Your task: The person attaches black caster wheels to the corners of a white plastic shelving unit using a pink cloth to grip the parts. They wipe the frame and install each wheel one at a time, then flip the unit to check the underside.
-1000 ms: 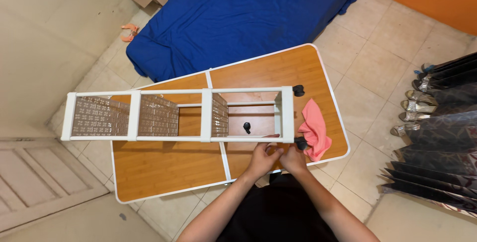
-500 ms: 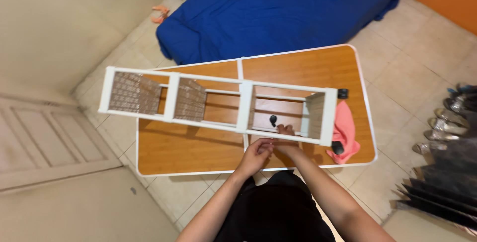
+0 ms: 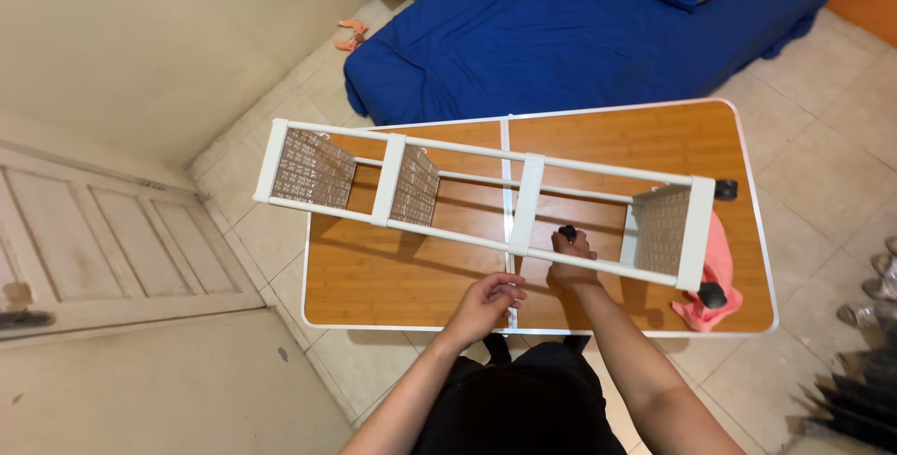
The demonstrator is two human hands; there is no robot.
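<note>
Lying on its side across a folding table (image 3: 411, 277) with a wood-grain orange top and white edging, a long white tubular shelf frame (image 3: 486, 201) with perforated brown panels is seen from above. The right hand (image 3: 570, 259) is reached up through the frame's open bay, and a small black caster wheel (image 3: 567, 231) is touched by its fingertips; whether the wheel is actually pinched cannot be told. The frame's near white rail crosses just over that hand. The left hand (image 3: 486, 304) is loosely curled just left of the right wrist, resting on the smooth tabletop near the table's centre seam, and nothing is visibly held in it. To the right of the right hand, at the frame's end, two black casters (image 3: 712, 295) are already fitted, and a crumpled pink cloth (image 3: 715, 273) lies beneath them. Beyond the table, a blue fabric-covered mattress (image 3: 579, 25) lies on the pale tiled floor (image 3: 822, 175).
</note>
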